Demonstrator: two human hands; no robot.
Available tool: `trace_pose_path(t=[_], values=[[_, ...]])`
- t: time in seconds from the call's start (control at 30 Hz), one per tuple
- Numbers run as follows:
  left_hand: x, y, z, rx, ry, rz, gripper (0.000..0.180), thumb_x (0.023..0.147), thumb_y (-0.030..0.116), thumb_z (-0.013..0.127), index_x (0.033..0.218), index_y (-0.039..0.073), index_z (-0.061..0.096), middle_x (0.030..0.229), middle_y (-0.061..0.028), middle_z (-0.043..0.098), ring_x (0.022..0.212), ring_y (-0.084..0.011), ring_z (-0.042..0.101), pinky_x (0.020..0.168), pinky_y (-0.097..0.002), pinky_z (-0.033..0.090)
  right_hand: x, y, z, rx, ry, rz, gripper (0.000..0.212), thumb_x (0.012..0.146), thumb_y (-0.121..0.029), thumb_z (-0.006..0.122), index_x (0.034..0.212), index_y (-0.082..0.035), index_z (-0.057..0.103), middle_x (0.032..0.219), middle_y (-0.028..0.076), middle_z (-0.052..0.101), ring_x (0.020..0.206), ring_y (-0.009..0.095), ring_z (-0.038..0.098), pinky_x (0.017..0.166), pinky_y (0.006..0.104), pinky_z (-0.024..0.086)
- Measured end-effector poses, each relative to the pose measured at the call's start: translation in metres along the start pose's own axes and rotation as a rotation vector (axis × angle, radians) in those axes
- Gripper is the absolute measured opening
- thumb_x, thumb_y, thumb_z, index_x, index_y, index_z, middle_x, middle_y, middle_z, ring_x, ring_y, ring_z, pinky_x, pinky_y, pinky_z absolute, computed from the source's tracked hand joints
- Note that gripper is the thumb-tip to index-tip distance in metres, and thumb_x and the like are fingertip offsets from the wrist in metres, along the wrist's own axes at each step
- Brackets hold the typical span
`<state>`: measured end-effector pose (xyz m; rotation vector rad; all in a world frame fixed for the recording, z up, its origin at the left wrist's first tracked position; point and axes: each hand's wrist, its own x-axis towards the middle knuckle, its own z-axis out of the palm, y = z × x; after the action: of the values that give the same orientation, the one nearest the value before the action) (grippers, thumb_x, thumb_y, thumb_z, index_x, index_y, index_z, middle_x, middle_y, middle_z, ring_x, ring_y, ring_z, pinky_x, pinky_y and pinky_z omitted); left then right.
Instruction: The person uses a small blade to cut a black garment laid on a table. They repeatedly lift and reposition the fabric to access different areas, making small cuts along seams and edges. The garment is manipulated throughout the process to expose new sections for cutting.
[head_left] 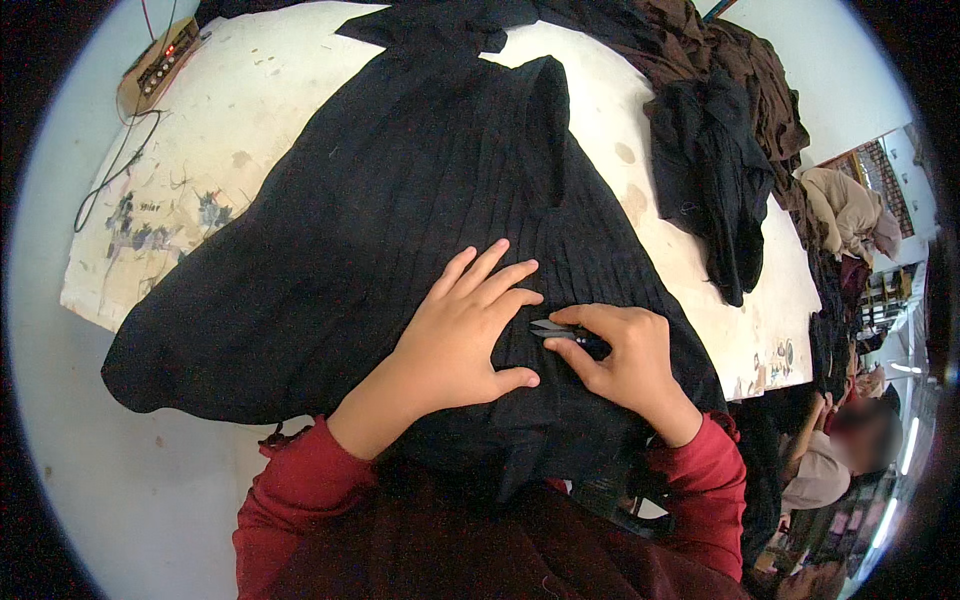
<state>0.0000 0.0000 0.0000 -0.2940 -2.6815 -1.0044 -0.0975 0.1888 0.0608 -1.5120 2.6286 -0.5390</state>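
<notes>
A big, soft black cloth garment with long thin folds (400,220) lies spread over the white, stained counter (290,60). It is wide at the near end and thinner at the far end, and its near part hangs over the edge, close to the person's body. The left hand (455,325) is flat on the garment, with its fingers spread wide and its thumb out to the side. It is not holding anything. The right hand (625,350) pinches a small pair of metal snips with a dark handle (550,328) between thumb and finger. The snips are over the folds, just right of the left hand, and the tips of the blades point to the left. I cannot tell if the blades touch the cloth.

Both arms have long red sleeves (305,505). To the right, a bunched black cloth (715,180) lies on the counter next to a heap of crumpled brown cloth (765,85). At the far left is a tan box with a red light (160,70), with a thin black cord (100,185) beside it. Off to the right, a person in beige clothes (845,205) bends over.
</notes>
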Motion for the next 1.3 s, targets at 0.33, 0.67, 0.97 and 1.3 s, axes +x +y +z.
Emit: trace_pose_path(t=[0.33,0.67,0.97,1.3], values=[[0.0,-0.001,0.001,-0.011,0.026,0.0,0.068,0.069,0.044,0.081,0.123,0.009,0.06,0.146,-0.0117,0.045,0.143,-0.0353,0.029,0.117,-0.0555,0.019,-0.001,0.004,0.011,0.029,0.076,-0.024,0.02,0.079,-0.027,0.076,0.091,-0.012,0.073,0.077,0.006,0.071,0.062,0.026,0.068,0.054,0.0356,0.051],[0.001,-0.001,0.0,0.011,0.011,0.017,0.07,0.07,0.045,0.08,0.123,0.005,0.06,0.145,-0.0154,0.045,0.143,-0.0358,0.029,0.118,-0.0518,0.019,-0.002,0.004,0.013,0.029,0.07,0.009,0.018,0.08,-0.028,0.076,0.089,-0.012,0.074,0.079,0.007,0.072,0.061,0.026,0.068,0.054,0.0341,0.051],[0.0,0.002,-0.002,-0.022,0.052,-0.011,0.04,0.077,0.026,0.073,0.114,0.014,0.066,0.14,-0.0122,0.05,0.142,-0.0356,0.032,0.117,-0.0552,0.021,-0.011,0.03,0.032,0.416,0.172,0.228,0.03,0.077,-0.025,0.08,0.102,-0.01,0.07,0.083,0.006,0.071,0.074,0.016,0.07,0.068,0.0277,0.053],[0.0,-0.004,0.001,-0.128,0.104,-0.069,0.019,0.077,0.012,0.066,0.095,0.011,0.072,0.133,-0.0098,0.057,0.138,-0.0342,0.04,0.117,-0.0535,0.022,-0.006,0.021,0.016,0.247,0.105,0.074,0.024,0.077,-0.03,0.079,0.093,-0.015,0.07,0.075,0.004,0.069,0.064,0.021,0.069,0.057,0.0315,0.052]])
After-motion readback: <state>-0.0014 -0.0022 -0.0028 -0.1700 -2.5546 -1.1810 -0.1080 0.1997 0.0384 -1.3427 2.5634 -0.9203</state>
